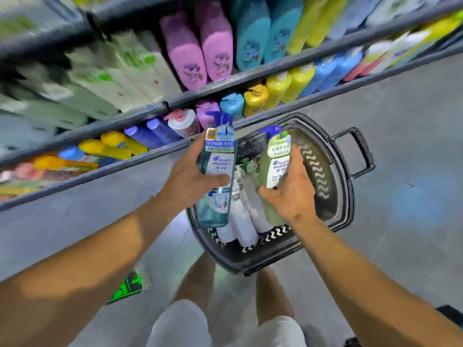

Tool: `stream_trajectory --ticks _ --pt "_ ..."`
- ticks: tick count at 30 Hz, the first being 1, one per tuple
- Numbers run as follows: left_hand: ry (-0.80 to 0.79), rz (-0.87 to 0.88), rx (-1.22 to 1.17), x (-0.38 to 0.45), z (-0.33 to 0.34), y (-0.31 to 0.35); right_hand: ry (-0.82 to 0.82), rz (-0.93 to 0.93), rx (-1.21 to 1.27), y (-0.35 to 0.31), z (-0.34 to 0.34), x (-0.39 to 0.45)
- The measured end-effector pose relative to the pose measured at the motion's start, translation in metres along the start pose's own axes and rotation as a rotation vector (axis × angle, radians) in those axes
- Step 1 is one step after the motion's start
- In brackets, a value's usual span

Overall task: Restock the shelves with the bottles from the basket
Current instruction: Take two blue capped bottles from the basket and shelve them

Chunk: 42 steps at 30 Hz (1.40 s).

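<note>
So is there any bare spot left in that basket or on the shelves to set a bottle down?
The right side of the basket is bare, between its handle-side wall and the green bottle in the right hand. The left side is crowded with white bottles. The shelves look packed; blur hides any gaps. The left hand holds a teal bottle.
</note>
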State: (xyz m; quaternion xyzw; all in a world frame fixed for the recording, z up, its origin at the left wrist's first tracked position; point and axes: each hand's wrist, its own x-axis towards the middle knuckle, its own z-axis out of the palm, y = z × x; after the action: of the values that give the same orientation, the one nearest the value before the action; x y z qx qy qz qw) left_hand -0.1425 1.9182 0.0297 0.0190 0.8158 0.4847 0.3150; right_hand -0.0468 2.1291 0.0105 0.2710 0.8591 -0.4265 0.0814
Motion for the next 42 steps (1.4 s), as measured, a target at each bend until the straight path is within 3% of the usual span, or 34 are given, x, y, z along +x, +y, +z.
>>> stream_trajectory --ticks 9,21,33,42 --pt "0.176 0.164 -0.018 -0.112 -0.118 0.096 0.065 -0.226 -0.005 -0.163 -0.054 -0.071" --pt "0.515 0.401 -0.084 -0.303 -0.186 0.196 0.106 -0.596 -0.067 -0.3 -0.123 -0.199" --pt "0.808 0.609 -0.08 -0.451 -0.254 0.252 0.218 -0.885 -0.071 -0.419 -0.152 -0.289" --pt "0.909 0.707 -0.105 -0.522 -0.311 0.271 0.253 -1.043 -0.034 -0.505 -0.143 -0.339"
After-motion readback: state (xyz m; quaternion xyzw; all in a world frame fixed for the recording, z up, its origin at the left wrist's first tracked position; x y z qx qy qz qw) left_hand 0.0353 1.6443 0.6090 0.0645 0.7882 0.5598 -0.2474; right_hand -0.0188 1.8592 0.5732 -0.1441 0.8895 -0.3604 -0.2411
